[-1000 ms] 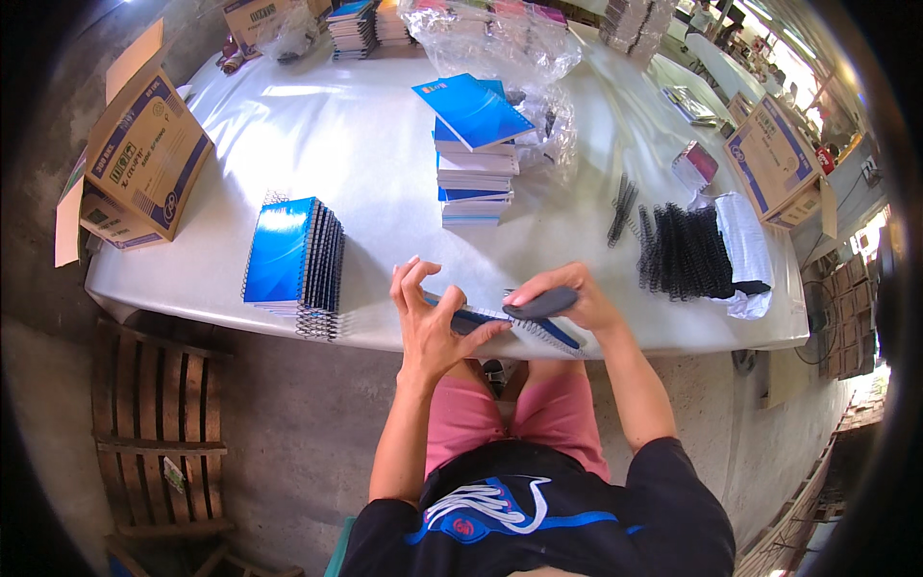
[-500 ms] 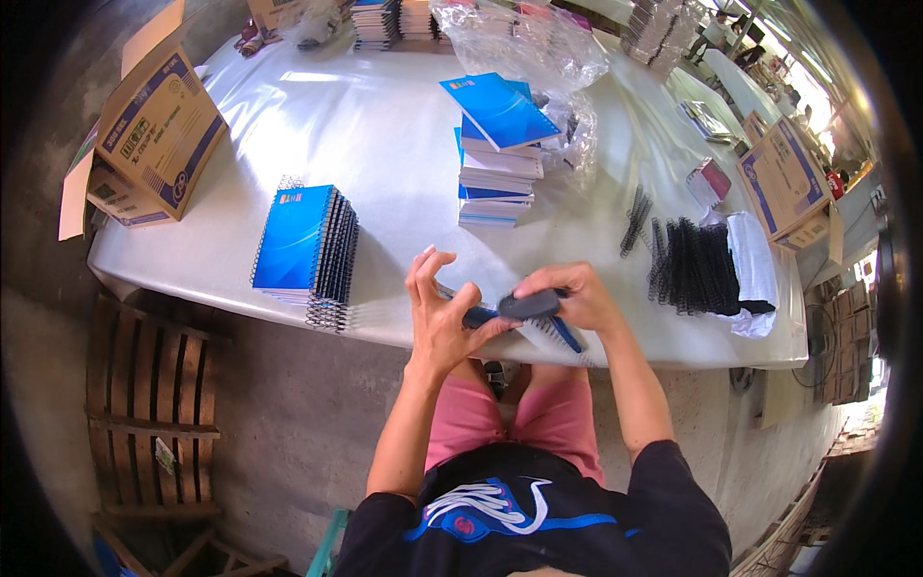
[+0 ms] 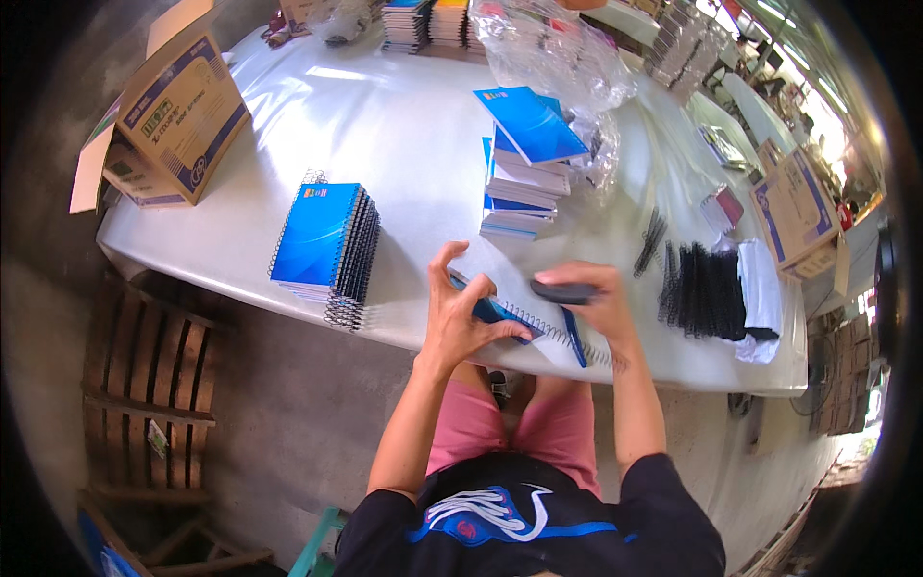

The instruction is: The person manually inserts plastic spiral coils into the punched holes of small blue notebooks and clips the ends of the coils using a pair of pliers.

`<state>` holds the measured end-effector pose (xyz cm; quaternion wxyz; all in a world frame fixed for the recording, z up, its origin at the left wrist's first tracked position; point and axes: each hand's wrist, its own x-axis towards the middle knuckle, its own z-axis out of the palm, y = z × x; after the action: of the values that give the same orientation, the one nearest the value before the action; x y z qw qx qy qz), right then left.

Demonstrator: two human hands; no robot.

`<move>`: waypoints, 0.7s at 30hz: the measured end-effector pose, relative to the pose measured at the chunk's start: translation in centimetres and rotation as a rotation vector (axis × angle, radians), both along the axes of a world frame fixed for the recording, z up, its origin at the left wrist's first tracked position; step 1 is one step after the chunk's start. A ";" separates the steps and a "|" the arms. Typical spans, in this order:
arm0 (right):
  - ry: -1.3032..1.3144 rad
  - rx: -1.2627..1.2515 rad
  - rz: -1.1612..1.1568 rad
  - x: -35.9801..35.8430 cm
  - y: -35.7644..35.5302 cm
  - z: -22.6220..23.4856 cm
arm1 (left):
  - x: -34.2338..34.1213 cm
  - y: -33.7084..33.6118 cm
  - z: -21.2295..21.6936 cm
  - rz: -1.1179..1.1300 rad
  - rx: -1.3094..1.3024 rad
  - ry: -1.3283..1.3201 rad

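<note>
Premises: a small notebook-binding workshop, semi-open, with a bare concrete floor (image 3: 288, 423). A long white desk (image 3: 404, 135) carries the evidence: a stack of finished spiral notebooks (image 3: 322, 240), a pile of unbound blue-covered pads (image 3: 524, 163), a row of black binding coils (image 3: 707, 288) and loose plastic wrap (image 3: 548, 48). Open cardboard cartons (image 3: 168, 115) stand at both ends. More stacks (image 3: 428, 21) line the far edge. A wooden pallet (image 3: 139, 385) lies on the floor beside the desk.
</note>
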<state>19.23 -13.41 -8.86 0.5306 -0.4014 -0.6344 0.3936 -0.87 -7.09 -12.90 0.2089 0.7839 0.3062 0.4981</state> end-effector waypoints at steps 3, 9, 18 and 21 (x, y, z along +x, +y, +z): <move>-0.133 0.003 0.053 -0.9 0.9 0.7 | -0.2 1.0 -1.1 -0.005 -0.071 -0.012; -0.159 0.049 0.054 -1.7 1.8 0.5 | -0.5 1.3 -1.2 -0.073 -0.126 -0.162; -0.320 -0.084 -0.143 -2.9 3.3 0.6 | -0.3 2.2 -3.1 -0.139 -0.373 -0.233; -0.158 0.018 0.016 -3.9 2.9 1.9 | -0.3 1.9 -2.8 -0.205 -0.459 -0.305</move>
<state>15.29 -10.51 -6.96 0.4794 -0.4216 -0.6808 0.3592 -1.15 -5.16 -15.69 0.4735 0.6591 0.2950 0.5043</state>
